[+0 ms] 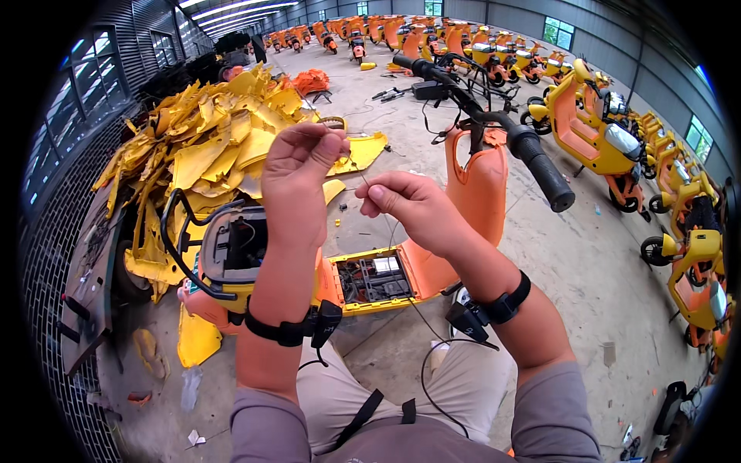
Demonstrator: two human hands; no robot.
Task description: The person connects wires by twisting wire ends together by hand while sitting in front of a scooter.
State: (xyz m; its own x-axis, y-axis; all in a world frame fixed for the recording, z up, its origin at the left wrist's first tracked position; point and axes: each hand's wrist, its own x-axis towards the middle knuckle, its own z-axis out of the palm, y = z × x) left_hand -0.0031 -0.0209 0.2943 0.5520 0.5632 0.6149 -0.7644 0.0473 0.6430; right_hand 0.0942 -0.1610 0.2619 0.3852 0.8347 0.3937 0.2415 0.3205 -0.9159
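Observation:
Both my hands are raised above a partly stripped orange and yellow scooter (482, 193). My left hand (301, 166) is closed in a pinch, and a thin dark wire (357, 170) runs from its fingertips down to my right hand (409, 207). My right hand pinches the same wire lower down; the exact ends between the fingers are too small to make out. Beneath them lies the scooter's open floor compartment (374, 279), with dark parts and wiring inside. The black handlebar (494, 116) stands to the right, its grip pointing toward me.
A large heap of yellow body panels (208, 147) rises at the left, beside a wooden board (93, 309). The scooter's rear box (235, 243) and black grab rail (176, 224) are near my left forearm. Rows of scooters (587, 131) line the right and back.

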